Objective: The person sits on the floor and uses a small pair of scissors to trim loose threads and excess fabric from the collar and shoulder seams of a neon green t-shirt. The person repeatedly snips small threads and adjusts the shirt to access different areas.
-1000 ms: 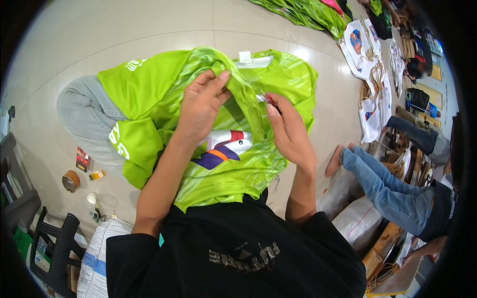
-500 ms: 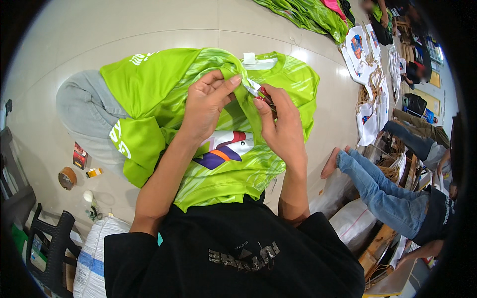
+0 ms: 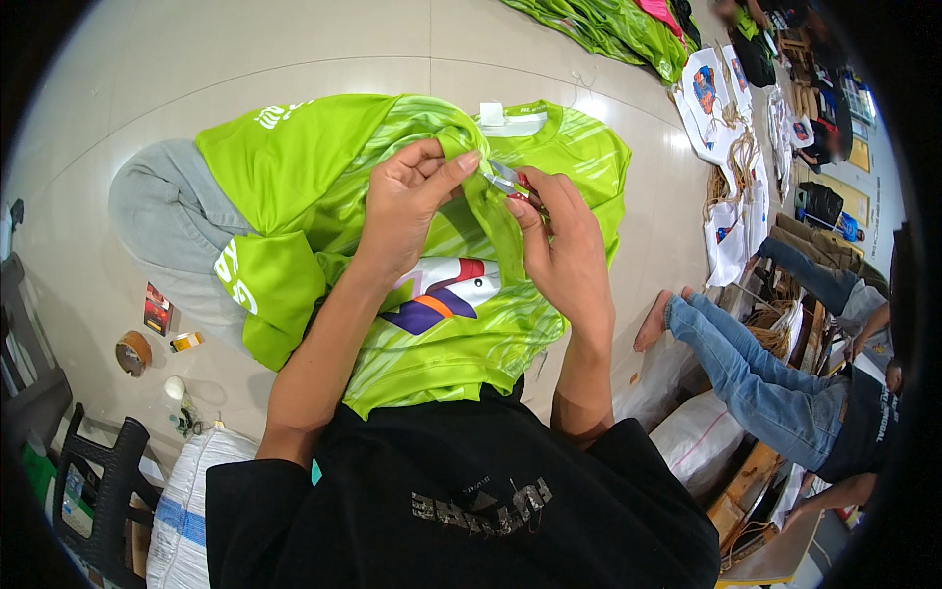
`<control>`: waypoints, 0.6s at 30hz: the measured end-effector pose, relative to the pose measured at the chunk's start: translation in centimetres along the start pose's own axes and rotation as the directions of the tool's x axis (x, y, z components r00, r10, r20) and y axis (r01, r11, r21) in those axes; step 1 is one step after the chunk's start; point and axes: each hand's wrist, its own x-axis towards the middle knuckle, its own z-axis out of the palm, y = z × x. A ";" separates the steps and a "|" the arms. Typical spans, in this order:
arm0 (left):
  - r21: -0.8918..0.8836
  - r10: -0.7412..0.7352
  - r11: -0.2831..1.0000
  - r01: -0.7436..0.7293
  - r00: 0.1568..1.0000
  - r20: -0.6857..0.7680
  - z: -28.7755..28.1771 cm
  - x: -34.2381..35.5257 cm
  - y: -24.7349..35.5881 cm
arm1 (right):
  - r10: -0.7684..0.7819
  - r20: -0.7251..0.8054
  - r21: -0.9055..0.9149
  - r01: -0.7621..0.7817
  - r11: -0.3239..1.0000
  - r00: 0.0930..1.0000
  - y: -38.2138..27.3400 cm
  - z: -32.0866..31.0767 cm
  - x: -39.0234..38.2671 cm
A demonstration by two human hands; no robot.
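Bright green shirt fabric with a printed bird lies spread across my lap. Its collar, with a white label, faces away from me. My left hand pinches a raised fold of the green cloth between thumb and fingers. Close on its right, my right hand grips small red-handled thread snips. The metal blades point left at the edge of the pinched fold, close to my left thumb tip. Whether they touch a thread is too small to tell.
Left on the tiled floor are a tape roll, a dark red box and a white sack. A black plastic chair stands behind these. Far off lie more green garments; white corded bags and people are at right.
My right hand has shifted slightly right and down with the snips, and more of their blades shows. My left hand keeps its pinch in nearly the same place.
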 end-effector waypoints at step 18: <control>0.019 0.015 1.000 -0.015 1.000 -0.001 0.0 0.1 -0.1 | -0.009 0.013 -0.036 0.009 0.999 1.000 -0.1 -0.4 -0.4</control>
